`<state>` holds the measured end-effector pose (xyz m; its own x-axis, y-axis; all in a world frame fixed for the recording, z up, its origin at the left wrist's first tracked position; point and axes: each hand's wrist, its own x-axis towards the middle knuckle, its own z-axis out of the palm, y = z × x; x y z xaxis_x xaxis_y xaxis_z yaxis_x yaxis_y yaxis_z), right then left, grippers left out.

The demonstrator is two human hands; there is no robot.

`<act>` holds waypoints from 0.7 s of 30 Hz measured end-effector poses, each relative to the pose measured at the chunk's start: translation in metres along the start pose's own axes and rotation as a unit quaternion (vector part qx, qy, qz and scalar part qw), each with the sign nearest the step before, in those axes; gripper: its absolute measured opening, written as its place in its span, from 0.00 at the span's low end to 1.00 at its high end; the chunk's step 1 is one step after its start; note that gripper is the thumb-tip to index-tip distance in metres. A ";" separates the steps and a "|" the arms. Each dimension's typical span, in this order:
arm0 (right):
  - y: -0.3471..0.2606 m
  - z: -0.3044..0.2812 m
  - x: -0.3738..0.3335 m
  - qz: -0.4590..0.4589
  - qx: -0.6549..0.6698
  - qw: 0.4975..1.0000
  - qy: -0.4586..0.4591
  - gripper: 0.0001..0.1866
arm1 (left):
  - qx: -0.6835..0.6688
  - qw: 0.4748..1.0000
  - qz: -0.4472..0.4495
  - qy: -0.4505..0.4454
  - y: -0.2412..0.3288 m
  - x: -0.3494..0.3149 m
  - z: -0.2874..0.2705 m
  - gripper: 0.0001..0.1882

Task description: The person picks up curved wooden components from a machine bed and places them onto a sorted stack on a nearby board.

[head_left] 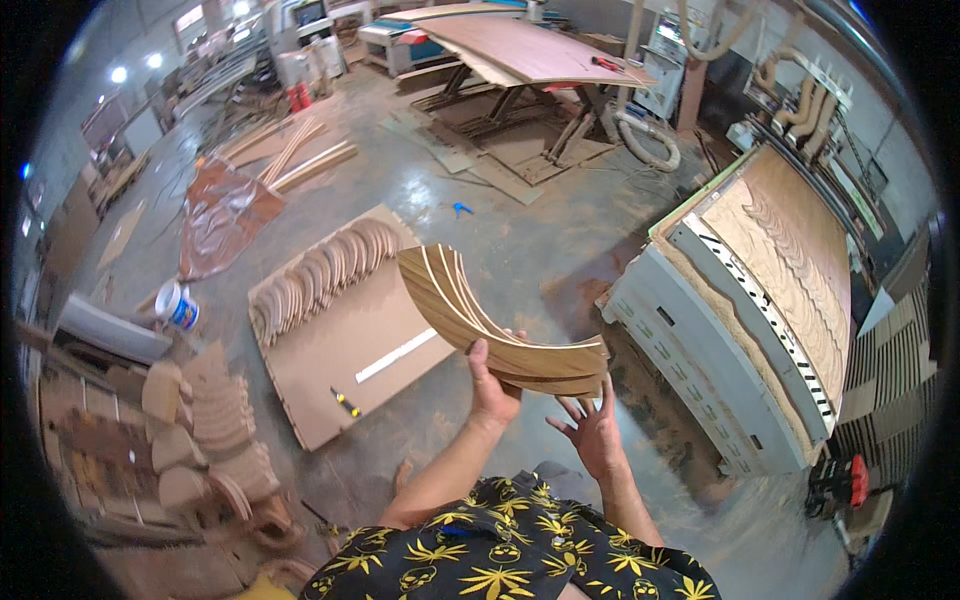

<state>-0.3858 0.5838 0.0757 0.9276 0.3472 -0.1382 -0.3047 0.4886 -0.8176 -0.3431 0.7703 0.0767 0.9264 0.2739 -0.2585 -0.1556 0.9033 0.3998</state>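
Your left hand (492, 385) is raised in front of you and it grips a small stack of curved wooden pieces (480, 315). The thumb lies on the near face of the stack and the other fingers are wrapped behind it, so the hand is closed on the wood. The stack is held in the air above the concrete floor (500, 220), and it bends like an arc from the upper left down to the right.

Your right hand (592, 432) is just under the right end of the same stack. Its fingers are spread wide and it holds nothing; the fingertips come very near to the lower edge of the wood, but I cannot tell if they touch it.

On the floor to your left lies a flat brown board (345, 350). Along its far edge stands a row of similar curved pieces (320, 275), and on the board rest a long white ruler (397, 355) and a small yellow-and-black tool (346, 402). More curved pieces are piled at the lower left (210, 430). A white bucket (178, 304) stands near the board. On your right is a large machine with a wood panel (780, 260) on top.
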 end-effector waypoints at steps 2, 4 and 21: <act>-0.018 0.011 0.048 -0.040 0.039 0.998 0.042 0.52 | -0.032 0.999 -0.021 -0.038 -0.017 0.042 0.021 0.26; -0.031 0.007 0.094 -0.123 0.092 0.988 0.030 0.49 | -0.019 0.998 -0.027 -0.049 -0.038 0.085 0.038 0.25; -0.153 -0.063 0.486 -0.011 0.245 0.967 0.066 0.39 | 0.169 0.969 0.158 -0.090 -0.076 0.420 0.158 0.44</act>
<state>0.1249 0.6273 0.0984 0.9445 0.2434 -0.2207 -0.3212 0.8261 -0.4630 0.1116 0.7645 0.0767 0.9003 0.4298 0.0695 -0.3482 0.6151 0.7074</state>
